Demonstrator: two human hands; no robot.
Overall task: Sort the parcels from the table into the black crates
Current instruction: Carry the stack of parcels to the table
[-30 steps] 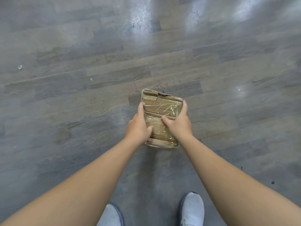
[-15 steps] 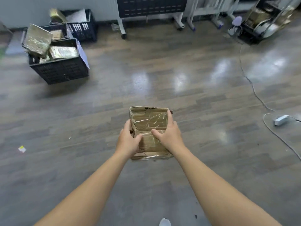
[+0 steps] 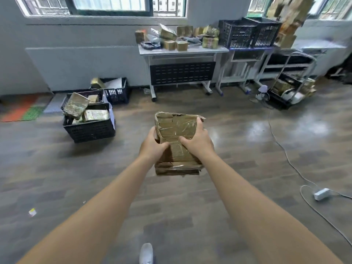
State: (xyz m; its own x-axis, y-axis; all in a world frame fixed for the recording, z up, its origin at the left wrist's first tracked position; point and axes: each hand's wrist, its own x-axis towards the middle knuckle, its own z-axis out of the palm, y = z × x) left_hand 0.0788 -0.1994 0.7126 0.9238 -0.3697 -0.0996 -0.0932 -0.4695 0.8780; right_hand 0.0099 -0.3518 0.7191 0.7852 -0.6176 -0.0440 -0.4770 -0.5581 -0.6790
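A brown cardboard parcel [image 3: 176, 128] wrapped in clear tape is held out in front of me above the floor. My left hand [image 3: 152, 147] grips its left side, thumb on top. My right hand [image 3: 198, 141] grips its right side, thumb across the top face. On the floor at left stands a black crate [image 3: 91, 129] with several taped parcels in it, and two more black crates [image 3: 117, 92] stand behind it. A grey table [image 3: 182, 51] by the far wall carries several more parcels.
Two black crates [image 3: 249, 33] stand on a second table at right. A wheeled cart [image 3: 291, 88] with parcels is parked at far right. A white cable and power adapter [image 3: 322, 194] lie on the floor at right. Colourful mats [image 3: 22, 111] lie at left.
My view has lifted from the floor to the room, bringing the crates, table and windows into sight. Both hands keep the same hold on the parcel.
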